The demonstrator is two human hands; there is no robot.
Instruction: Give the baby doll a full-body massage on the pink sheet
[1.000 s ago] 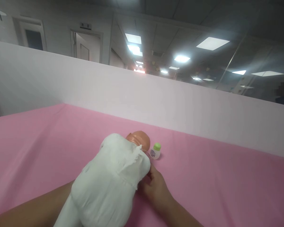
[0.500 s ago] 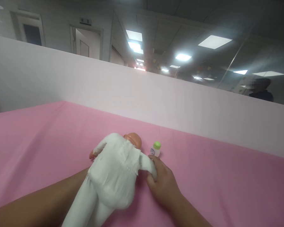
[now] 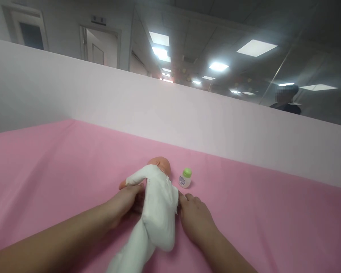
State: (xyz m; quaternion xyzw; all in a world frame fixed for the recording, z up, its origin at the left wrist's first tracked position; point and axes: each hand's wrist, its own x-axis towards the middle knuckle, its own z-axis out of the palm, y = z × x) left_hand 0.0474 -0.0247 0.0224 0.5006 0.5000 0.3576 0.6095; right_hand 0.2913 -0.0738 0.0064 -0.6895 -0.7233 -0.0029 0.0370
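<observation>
A baby doll [image 3: 159,216] in a white suit lies tilted on its side on the pink sheet, its back toward me and its bare head [image 3: 160,165] away from me. My left hand [image 3: 129,199] reaches beneath the doll's outstretched left-side arm, thumb near the armpit; its other fingers are mostly hidden under the body. On the opposite side my right hand [image 3: 194,212] holds the doll's edge near the shoulder, fingertips partly out of sight. Just beyond that hand a small clear bottle [image 3: 185,180] with a green cap stands on the sheet.
The pink sheet [image 3: 258,212] has soft creases and meets a low white wall [image 3: 187,117] behind the doll. Above the wall are glass, ceiling lights and doorways. A person [image 3: 285,100] is visible beyond at the right.
The doll has rolled from chest-down toward its side, its back turning to the right. My left hand has come into view from beneath it. My right hand has shifted slightly down.
</observation>
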